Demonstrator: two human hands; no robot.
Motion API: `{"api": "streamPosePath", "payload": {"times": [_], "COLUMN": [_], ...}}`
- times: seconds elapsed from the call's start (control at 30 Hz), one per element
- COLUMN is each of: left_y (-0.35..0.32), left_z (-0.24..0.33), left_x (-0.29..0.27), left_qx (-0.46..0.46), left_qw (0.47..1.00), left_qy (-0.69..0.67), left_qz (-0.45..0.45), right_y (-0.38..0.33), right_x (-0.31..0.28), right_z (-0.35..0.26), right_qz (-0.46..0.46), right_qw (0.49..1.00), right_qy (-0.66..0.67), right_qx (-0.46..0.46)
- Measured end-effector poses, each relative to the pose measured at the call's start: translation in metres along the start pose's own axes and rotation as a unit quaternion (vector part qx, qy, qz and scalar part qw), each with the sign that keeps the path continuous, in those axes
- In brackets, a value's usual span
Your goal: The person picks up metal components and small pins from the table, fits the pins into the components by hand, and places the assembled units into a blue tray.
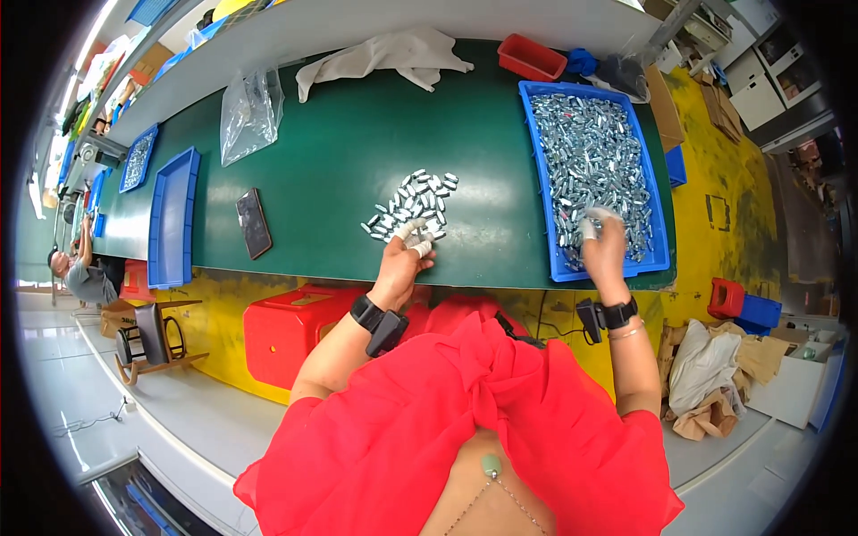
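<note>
Pointing variously lengthwise, metal pieces (424, 189) lie near half-curled left hand (405, 261) and right hand (605, 244), grips unclear.

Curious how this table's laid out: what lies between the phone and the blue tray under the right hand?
In the head view, a loose pile of silvery parts, the left hand at its near edge, with bare green tabletop on either side.

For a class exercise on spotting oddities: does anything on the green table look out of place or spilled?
Mildly: the phone lies askew left of the loose metal parts, looking unrelated to them, and the white cloth lies crumpled toward the far edge. Nothing looks clearly spilled.
</note>
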State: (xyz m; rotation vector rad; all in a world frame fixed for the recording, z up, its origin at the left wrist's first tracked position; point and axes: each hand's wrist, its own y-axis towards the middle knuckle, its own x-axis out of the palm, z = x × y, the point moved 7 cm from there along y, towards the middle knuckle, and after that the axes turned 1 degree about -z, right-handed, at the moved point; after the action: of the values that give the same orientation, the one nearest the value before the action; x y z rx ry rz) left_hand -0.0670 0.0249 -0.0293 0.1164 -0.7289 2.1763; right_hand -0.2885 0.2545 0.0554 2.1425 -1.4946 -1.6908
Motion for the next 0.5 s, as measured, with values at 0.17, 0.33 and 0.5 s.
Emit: {"api": "streamPosePath", "payload": {"times": [0.17, 0.33, 0.5], "left_y": [-0.003, 0.0, 0.007], "left_z": [-0.005, 0.007, 0.024], "left_x": [-0.003, -0.021, -0.048], "left_qx": [-0.018, -0.03, -0.038], "left_qw": [1.0, 0.997, 0.995], "left_qy": [-0.022, -0.055, -0.062], "left_qz": [-0.014, -0.051, -0.072], "right_y": [0.0, -0.005, -0.01], "right_x": [0.115, 0.192, 0.21], "right_z": [-0.079, -0.124, -0.114], "right_qz": [-0.256, -0.312, -0.349], "right_qw": [0.937, 0.932, 0.932], "right_qy": [0.223, 0.166, 0.08], "right_qx": [0.083, 0.084, 0.063]}}
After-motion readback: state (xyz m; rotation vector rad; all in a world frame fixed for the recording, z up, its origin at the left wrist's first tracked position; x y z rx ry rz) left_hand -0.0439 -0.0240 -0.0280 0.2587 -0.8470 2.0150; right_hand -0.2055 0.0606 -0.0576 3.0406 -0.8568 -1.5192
